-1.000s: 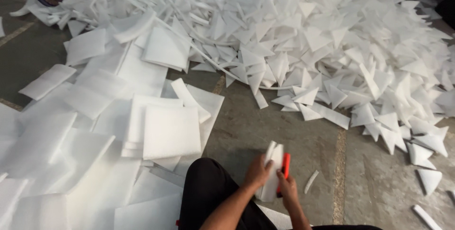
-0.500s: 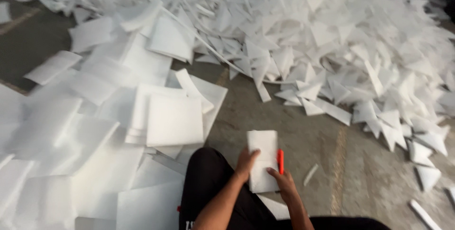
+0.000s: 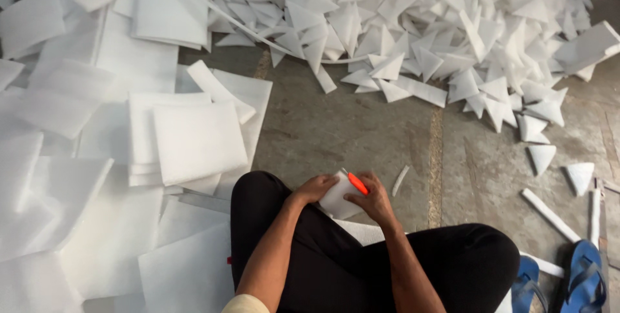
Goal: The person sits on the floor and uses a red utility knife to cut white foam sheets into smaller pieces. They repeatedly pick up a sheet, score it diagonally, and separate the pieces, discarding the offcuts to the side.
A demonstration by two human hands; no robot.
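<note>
I sit cross-legged in black trousers on a concrete floor. My left hand [image 3: 314,189] grips the left edge of a small white foam sheet [image 3: 337,199] held above my lap. My right hand [image 3: 371,199] holds an orange cutter [image 3: 356,182] against the sheet's top right edge. The sheet is partly hidden by both hands.
A stack of square white foam sheets [image 3: 194,140] lies to my left among more loose sheets. A big heap of white foam triangles [image 3: 452,35] covers the floor ahead and to the right. Thin foam strips [image 3: 549,215] and blue sandals [image 3: 584,277] lie at right.
The foam sheet has come down from an upright hold to my lap, and both hands have drawn closer to my body. The view has tilted downward.
</note>
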